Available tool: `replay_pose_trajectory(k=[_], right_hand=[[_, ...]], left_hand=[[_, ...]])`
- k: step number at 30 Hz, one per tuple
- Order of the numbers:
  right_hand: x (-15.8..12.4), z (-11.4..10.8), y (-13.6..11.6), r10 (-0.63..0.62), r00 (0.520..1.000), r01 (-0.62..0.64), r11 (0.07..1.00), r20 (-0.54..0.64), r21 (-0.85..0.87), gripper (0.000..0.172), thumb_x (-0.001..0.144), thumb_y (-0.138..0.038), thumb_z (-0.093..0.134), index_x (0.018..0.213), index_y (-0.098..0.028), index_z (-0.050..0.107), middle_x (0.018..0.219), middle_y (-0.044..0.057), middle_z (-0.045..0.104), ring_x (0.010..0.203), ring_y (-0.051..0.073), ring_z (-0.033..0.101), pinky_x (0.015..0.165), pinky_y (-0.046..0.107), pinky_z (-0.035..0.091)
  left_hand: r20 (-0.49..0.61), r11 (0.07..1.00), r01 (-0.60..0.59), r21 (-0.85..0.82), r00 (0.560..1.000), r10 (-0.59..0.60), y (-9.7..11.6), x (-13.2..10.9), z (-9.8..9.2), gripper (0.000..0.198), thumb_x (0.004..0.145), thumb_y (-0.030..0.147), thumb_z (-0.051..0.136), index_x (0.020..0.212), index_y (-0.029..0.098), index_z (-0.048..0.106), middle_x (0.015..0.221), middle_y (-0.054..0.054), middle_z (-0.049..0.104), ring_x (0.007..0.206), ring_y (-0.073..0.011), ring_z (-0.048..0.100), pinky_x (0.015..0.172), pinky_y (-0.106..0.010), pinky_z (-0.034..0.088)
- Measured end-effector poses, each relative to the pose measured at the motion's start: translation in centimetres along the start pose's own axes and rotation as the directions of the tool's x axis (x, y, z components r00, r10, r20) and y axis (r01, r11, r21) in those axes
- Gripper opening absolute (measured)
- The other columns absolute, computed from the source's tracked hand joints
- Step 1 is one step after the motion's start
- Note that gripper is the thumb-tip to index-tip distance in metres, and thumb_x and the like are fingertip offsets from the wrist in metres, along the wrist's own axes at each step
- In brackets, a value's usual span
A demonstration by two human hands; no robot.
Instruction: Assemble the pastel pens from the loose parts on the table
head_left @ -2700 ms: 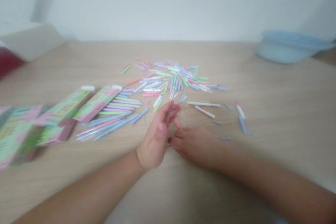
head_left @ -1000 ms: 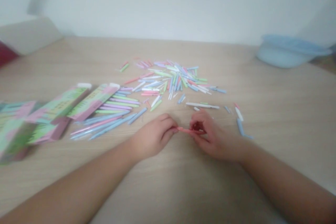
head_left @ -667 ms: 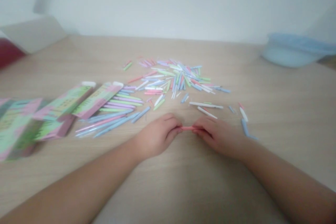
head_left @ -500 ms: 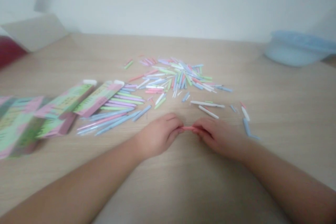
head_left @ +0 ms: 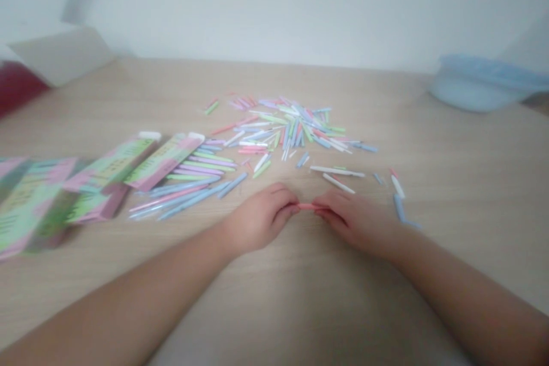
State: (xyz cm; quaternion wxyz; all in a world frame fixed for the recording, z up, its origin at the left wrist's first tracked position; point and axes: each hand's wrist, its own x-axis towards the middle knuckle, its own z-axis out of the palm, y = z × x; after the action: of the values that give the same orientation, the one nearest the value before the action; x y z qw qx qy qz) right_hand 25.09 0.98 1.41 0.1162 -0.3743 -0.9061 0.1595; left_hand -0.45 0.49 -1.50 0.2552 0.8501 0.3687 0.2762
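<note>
Between my two hands is a short pink pen piece (head_left: 306, 206), lying level, its ends hidden by my fingers. My left hand (head_left: 266, 214) is closed on its left end in a pinch. The right end sits in the pinched fingers of my right hand (head_left: 354, 217). Just beyond my hands spreads a loose heap of pen parts (head_left: 295, 126) in pink, blue, green, white and purple. A white pen part (head_left: 338, 183) lies near my right fingers. Several whole-looking pens (head_left: 189, 197) lie together beyond my left wrist.
Green-and-pink printed boxes (head_left: 107, 166) stand in a row at the left. A light blue bowl-like container (head_left: 476, 88) is at the back right. An open white box flap (head_left: 64, 54) is at the back left. White and blue parts (head_left: 398, 206) lie beyond my right forearm.
Both hands keep hold of the pink pen piece in nearly the same place. The whole view has shifted very slightly; no part on the table visibly moves.
</note>
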Motion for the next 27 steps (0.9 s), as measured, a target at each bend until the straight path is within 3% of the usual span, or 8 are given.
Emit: replay_pose_trajectory(k=[3, 6, 8, 10, 12, 14, 18, 27], right_hand=[[-0.1, 0.4, -0.5, 0.128, 0.988, -0.149, 0.937, 0.086, 0.317, 0.037, 0.105, -0.025, 0.047, 0.139, -0.024, 0.060, 0.095, 0.004, 0.075, 0.083, 0.020, 0.071, 0.077, 0.036, 0.057], [-0.1, 0.8, -0.5, 0.214, 0.927, -0.367, 0.684, 0.308, 0.630, 0.047, 0.109, -0.038, 0.038, 0.154, -0.025, 0.042, 0.088, 0.003, 0.074, 0.069, 0.018, 0.073, 0.058, 0.029, 0.055], [-0.1, 0.9, -0.3, 0.212, 0.889, -0.447, 0.588, 0.405, 0.674, 0.047, 0.110, -0.045, 0.035, 0.150, -0.023, 0.041, 0.086, 0.003, 0.074, 0.067, 0.019, 0.073, 0.052, 0.027, 0.052], [-0.1, 0.8, 0.0, 0.254, 0.913, -0.402, 0.694, 0.320, 0.597, 0.038, 0.107, -0.048, 0.042, 0.134, -0.021, 0.049, 0.084, 0.002, 0.072, 0.066, 0.018, 0.069, 0.053, 0.028, 0.048], [-0.2, 0.5, 0.4, 0.272, 0.959, -0.284, 0.892, 0.083, 0.352, 0.029, 0.102, -0.049, 0.054, 0.110, -0.021, 0.056, 0.084, 0.003, 0.068, 0.067, 0.018, 0.063, 0.056, 0.029, 0.044], [-0.3, 0.2, 0.7, 0.182, 0.981, -0.178, 0.982, -0.068, 0.066, 0.026, 0.098, -0.046, 0.061, 0.093, -0.021, 0.058, 0.083, 0.003, 0.065, 0.070, 0.018, 0.059, 0.060, 0.031, 0.041], [-0.5, -0.3, 0.9, 0.036, 0.999, -0.039, 0.995, -0.035, -0.093, 0.023, 0.104, -0.039, 0.054, 0.095, -0.021, 0.065, 0.084, 0.004, 0.065, 0.076, 0.020, 0.060, 0.066, 0.031, 0.042], [-0.5, -0.1, 1.2, -0.051, 0.993, 0.055, 0.998, -0.110, 0.034, 0.013, 0.103, -0.024, 0.056, 0.100, -0.024, 0.069, 0.089, 0.003, 0.068, 0.083, 0.020, 0.062, 0.074, 0.031, 0.047]], left_hand=[[-0.003, 0.999, -0.032, 0.001, 0.999, 0.032, 0.1, 0.1, 0.0, 0.020, 0.107, 0.025, 0.047, 0.103, 0.017, 0.066, 0.100, -0.008, 0.064, 0.098, -0.0210, 0.062, 0.089, -0.034, 0.051], [0.018, 0.997, -0.072, -0.009, 0.997, 0.073, 0.3, 0.1, 0.1, 0.023, 0.107, 0.026, 0.046, 0.107, 0.016, 0.067, 0.103, -0.009, 0.065, 0.101, -0.0213, 0.062, 0.091, -0.034, 0.051], [0.034, 0.997, -0.083, -0.010, 0.996, 0.083, 0.4, 0.2, 0.2, 0.024, 0.108, 0.027, 0.046, 0.106, 0.016, 0.067, 0.103, -0.009, 0.065, 0.099, -0.0211, 0.062, 0.091, -0.034, 0.051], [0.038, 0.998, -0.065, 0.000, 0.997, 0.065, 0.4, 0.2, 0.3, 0.024, 0.107, 0.028, 0.046, 0.103, 0.016, 0.067, 0.102, -0.009, 0.065, 0.097, -0.0211, 0.063, 0.089, -0.034, 0.052], [0.025, 0.999, -0.038, 0.009, 0.999, 0.038, 0.3, 0.1, 0.3, 0.022, 0.107, 0.027, 0.047, 0.102, 0.017, 0.066, 0.101, -0.008, 0.065, 0.097, -0.0211, 0.063, 0.088, -0.034, 0.052], [-0.001, 1.000, -0.020, 0.006, 1.000, 0.020, 0.1, 0.1, 0.2, 0.020, 0.106, 0.027, 0.048, 0.103, 0.017, 0.066, 0.100, -0.008, 0.065, 0.097, -0.0206, 0.063, 0.087, -0.033, 0.051], [-0.023, 1.000, -0.007, -0.010, 1.000, 0.007, -0.1, 0.0, 0.0, 0.022, 0.107, 0.029, 0.048, 0.102, 0.018, 0.066, 0.097, -0.006, 0.065, 0.094, -0.0198, 0.064, 0.085, -0.032, 0.051], [0.005, 0.998, 0.041, -0.047, 0.999, -0.041, -0.1, -0.2, -0.2, 0.026, 0.108, 0.033, 0.044, 0.098, 0.019, 0.064, 0.091, -0.004, 0.066, 0.087, -0.0183, 0.063, 0.078, -0.030, 0.048]])
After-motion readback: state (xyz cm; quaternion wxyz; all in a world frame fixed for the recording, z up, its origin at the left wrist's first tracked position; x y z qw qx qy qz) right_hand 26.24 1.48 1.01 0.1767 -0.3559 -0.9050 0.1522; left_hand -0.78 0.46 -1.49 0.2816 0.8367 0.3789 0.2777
